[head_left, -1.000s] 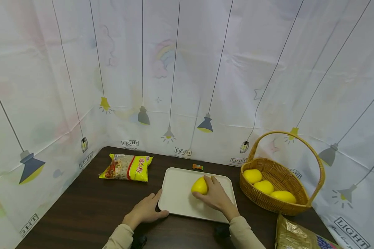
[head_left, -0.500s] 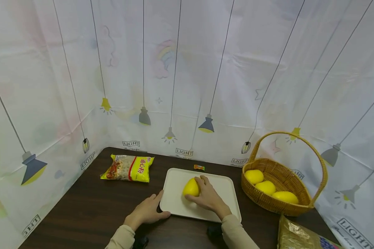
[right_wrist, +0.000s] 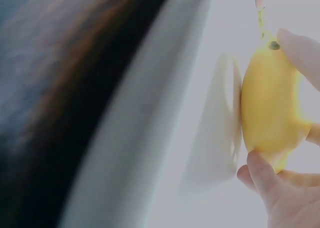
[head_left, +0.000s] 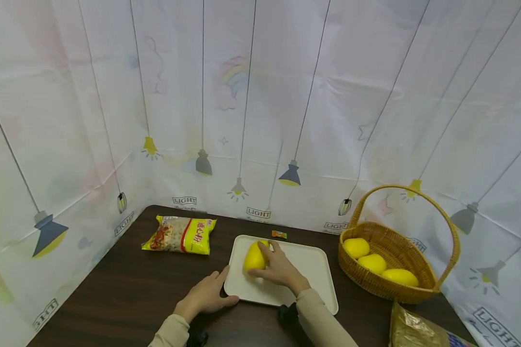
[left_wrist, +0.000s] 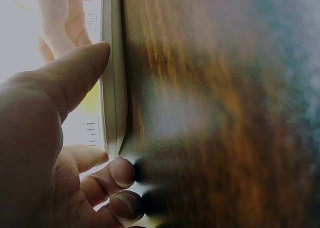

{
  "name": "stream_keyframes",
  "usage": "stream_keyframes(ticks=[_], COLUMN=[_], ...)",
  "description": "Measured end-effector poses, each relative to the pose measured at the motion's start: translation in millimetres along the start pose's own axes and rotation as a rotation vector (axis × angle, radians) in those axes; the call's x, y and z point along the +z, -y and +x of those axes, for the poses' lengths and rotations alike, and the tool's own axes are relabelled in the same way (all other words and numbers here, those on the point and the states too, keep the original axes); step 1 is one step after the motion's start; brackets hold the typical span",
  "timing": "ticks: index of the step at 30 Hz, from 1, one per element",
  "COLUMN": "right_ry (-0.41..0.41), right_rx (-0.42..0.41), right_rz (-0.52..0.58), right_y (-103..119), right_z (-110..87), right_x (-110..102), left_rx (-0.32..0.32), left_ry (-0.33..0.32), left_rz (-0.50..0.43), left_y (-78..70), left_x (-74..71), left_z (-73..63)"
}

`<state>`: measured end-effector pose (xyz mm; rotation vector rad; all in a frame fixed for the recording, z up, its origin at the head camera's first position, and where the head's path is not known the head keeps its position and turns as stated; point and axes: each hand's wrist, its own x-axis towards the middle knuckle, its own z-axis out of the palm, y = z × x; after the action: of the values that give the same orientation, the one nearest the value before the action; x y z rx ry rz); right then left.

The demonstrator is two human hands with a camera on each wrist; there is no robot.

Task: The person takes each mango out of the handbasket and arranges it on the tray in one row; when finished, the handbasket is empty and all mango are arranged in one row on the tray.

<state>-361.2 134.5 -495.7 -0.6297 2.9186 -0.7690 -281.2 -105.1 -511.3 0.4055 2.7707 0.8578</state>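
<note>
My right hand [head_left: 282,271] grips a yellow mango [head_left: 253,258] over the left part of a cream rectangular tray [head_left: 306,272]. In the right wrist view, fingertips and thumb hold the mango [right_wrist: 270,98] at its two ends, its dark stem spot facing up in that picture. The mango lies close against the tray's surface. My left hand [head_left: 206,295] rests at the tray's near left corner, thumb by the front edge and fingers along the left side. The left wrist view has the thumb [left_wrist: 82,70] across the tray's rim [left_wrist: 115,88], other fingers loosely bent near the tabletop.
To the right stands a wicker basket [head_left: 360,280] with a tall handle and three yellow mangoes [head_left: 400,277]. A yellow food bag [head_left: 178,234] lies at the back left. Behind the tray is a small orange wrapped candy [head_left: 279,234]. A gold bag [head_left: 417,327] lies at front right.
My right hand has carried the mango leftward over the tray, from the middle toward its left side. The left hand has stayed at the tray's corner.
</note>
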Motion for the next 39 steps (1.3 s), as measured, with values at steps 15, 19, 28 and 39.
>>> stream_keyframes(ticks=[15,19,28,39], right_ry=[0.097,0.112,0.131,0.139], right_rx=[-0.058,-0.086,-0.088,-0.103], right_rz=[-0.052,-0.055,-0.026,-0.037], right_y=[10,14,19,21], right_z=[19.9,25.1,33.4,39.5], right_x=[-6,-4,0,2], left_rx=[0.011,0.015,0.003,-0.012], left_ry=[-0.006,-0.010,-0.006,-0.004], left_rz=[0.013,0.014,0.003,0.002], left_y=[0.8,0.7,2.1,-0.9], left_x=[5.9,5.7,6.0,0.3], left_z=[7.1,7.4,5.6,1.3])
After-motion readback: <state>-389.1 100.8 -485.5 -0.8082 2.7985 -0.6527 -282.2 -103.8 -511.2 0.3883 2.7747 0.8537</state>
